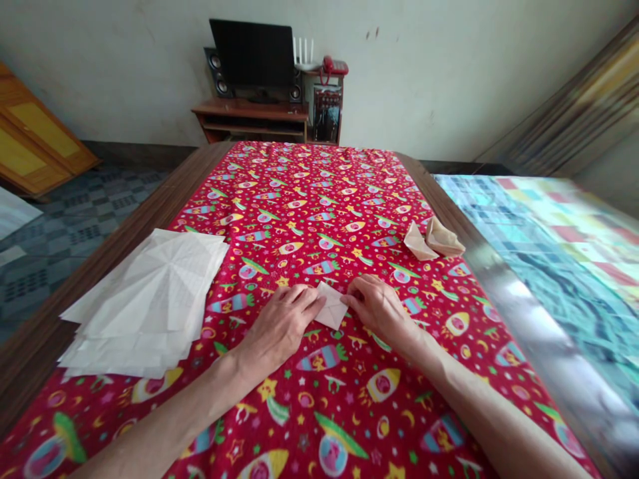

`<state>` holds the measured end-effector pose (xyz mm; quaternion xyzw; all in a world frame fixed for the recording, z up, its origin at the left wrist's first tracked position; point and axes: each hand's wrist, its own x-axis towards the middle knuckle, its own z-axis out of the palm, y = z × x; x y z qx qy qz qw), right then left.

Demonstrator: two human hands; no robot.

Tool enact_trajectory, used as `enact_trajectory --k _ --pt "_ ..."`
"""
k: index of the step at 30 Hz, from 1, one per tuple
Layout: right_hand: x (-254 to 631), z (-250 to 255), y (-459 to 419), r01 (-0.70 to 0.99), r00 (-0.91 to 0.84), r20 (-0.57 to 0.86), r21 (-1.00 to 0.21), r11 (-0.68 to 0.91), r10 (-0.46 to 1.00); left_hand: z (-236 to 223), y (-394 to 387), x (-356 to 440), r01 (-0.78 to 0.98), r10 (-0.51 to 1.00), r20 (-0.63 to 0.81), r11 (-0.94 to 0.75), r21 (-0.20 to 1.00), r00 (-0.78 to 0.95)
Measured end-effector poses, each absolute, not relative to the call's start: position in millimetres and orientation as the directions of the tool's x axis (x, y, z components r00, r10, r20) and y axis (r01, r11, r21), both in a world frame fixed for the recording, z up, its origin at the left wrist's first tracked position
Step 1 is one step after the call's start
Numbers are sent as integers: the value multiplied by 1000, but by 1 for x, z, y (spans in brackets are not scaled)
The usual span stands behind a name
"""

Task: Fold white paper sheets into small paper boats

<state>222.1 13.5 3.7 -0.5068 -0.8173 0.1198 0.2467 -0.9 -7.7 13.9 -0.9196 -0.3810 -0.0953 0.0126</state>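
Observation:
A small folded white paper (330,307), shaped like a tilted square with crease lines, lies on the red patterned cloth (319,412) between my hands. My left hand (287,313) has its fingers bent together, thumb and fingertips on the paper's left side. At the right corner, my right hand (377,303) pinches the paper between thumb and forefinger. Its other fingers are curled under and partly hidden. Off to the left sits a stack of creased white paper sheets (150,299). Two folded paper pieces (442,238) stand at the right edge of the cloth.
The cloth covers a long dark wooden table (172,186). Beyond its far end a desk (249,113) carries a monitor (254,56), speakers, a router and a red telephone (333,66). A bed with a checkered sheet (549,253) runs along the right; a wooden cabinet (40,133) stands left.

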Motion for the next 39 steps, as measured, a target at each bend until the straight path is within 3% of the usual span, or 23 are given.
enact_trajectory --k 6,8,11,14,22,27,33,39 --pt "225 7 12 812 -316 242 -431 393 917 17 -9 0 701 695 182 -712 42 695" --pt "221 9 8 789 -373 284 -404 463 883 17 -9 1 704 697 184 -710 35 694" --pt "216 8 -1 686 -589 343 -267 677 732 14 -8 1 708 702 181 -705 42 689" --pt "218 3 -8 616 -709 314 -160 771 632 13 -11 -2 709 700 183 -705 23 690" --pt "229 -4 -12 649 -686 271 -192 736 676 18 -27 -21 686 667 164 -716 -128 727" --pt "227 -2 -12 656 -675 260 -216 723 691 11 -31 -34 694 677 190 -718 -41 711" --pt "222 2 -11 665 -646 274 -258 701 713 3 -20 -32 740 791 347 -603 298 504" --pt "219 8 -11 672 -594 323 -303 675 737 9 -1 -6 838 890 240 -450 309 389"
